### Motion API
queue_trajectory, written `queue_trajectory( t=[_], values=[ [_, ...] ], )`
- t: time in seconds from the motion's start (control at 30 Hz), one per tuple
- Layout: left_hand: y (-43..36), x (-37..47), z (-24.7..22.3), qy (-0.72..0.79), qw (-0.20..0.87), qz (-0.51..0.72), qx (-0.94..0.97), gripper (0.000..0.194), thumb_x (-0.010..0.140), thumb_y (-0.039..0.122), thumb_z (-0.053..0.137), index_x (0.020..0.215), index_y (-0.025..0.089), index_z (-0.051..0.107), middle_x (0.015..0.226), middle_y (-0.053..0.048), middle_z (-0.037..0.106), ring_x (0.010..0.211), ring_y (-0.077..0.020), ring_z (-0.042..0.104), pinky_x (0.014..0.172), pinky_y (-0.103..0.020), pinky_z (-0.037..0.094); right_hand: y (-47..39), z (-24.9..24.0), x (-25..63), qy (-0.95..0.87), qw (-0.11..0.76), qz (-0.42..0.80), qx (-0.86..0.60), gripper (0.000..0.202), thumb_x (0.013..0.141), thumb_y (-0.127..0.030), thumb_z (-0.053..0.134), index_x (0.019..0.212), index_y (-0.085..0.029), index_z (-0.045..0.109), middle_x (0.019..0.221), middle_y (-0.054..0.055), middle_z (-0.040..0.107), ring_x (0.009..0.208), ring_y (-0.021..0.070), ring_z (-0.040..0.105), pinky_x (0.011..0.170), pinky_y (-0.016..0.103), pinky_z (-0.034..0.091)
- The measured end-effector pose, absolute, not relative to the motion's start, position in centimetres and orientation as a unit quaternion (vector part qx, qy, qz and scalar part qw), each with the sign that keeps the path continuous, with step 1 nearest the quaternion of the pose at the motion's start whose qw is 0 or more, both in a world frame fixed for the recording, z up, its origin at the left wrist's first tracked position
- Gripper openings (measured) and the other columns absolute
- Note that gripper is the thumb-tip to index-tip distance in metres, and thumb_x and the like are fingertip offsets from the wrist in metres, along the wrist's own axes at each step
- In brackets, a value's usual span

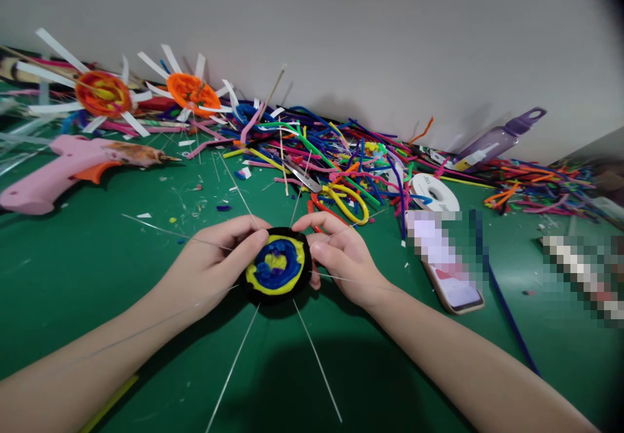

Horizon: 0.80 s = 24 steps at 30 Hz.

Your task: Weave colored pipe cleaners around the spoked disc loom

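Note:
A round disc (277,262) with a black rim, yellow and blue rings and a yellow centre is held just above the green table (195,361). Several thin, clear strands stick out from it in all directions. My left hand (219,257) grips its left edge, the thumb on the front face. At the right edge, my right hand (341,257) pinches the rim between thumb and fingers. The undersides of the disc and some fingertips are hidden.
A pink glue gun (73,170) lies left. Behind are two orange discs (103,93) with white strips, heaped pipe cleaners (312,140) and yellow-and-red-handled scissors (348,202). To the right are a white spool (435,192), a phone (446,267) and a purple bottle (502,137).

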<state>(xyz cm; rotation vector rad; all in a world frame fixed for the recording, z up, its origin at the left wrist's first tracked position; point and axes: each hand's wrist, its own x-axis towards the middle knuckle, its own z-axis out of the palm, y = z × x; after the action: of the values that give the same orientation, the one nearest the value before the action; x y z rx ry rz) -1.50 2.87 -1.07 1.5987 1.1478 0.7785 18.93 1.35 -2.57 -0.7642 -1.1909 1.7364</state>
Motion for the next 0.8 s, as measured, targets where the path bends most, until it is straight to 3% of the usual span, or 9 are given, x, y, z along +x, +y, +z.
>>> queue_trajectory(
  t=[0.27, 0.53, 0.8],
  values=[
    [2.84, -1.32, -1.34, 0.439, 0.532, 0.325, 0.647, 0.024, 0.091, 0.04, 0.055, 0.096, 0.02, 0.068, 0.088, -0.001, 0.072, 0.079, -0.0153, 0.066, 0.068, -0.019, 0.054, 1.27, -1.99, 18.61, -0.478, 0.421, 0.681, -0.362, 0.029, 0.083, -0.041, 0.07, 0.101, -0.02, 0.059, 0.055, -0.008, 0.053, 0.044, 0.0069, 0.049, 0.044, 0.018, 0.045],
    [2.84, -1.45, -1.57, 0.427, 0.541, 0.321, 0.649, 0.022, 0.089, 0.038, 0.056, 0.095, 0.02, 0.068, 0.09, -0.002, 0.074, 0.081, -0.0169, 0.068, 0.07, -0.021, 0.056, 1.41, -2.22, 18.59, -0.473, 0.416, 0.683, -0.371, 0.026, 0.086, -0.042, 0.067, 0.098, -0.021, 0.06, 0.059, -0.006, 0.055, 0.043, 0.0056, 0.05, 0.042, 0.017, 0.044],
    [2.88, -1.41, -1.55, 0.439, 0.541, 0.334, 0.635, 0.026, 0.088, 0.04, 0.057, 0.096, 0.018, 0.068, 0.09, -0.003, 0.074, 0.081, -0.0182, 0.069, 0.07, -0.023, 0.057, 1.13, -1.85, 18.49, -0.479, 0.434, 0.675, -0.356, 0.035, 0.081, -0.042, 0.071, 0.105, -0.021, 0.057, 0.063, -0.007, 0.052, 0.049, 0.0066, 0.05, 0.044, 0.018, 0.046]
  ],
)
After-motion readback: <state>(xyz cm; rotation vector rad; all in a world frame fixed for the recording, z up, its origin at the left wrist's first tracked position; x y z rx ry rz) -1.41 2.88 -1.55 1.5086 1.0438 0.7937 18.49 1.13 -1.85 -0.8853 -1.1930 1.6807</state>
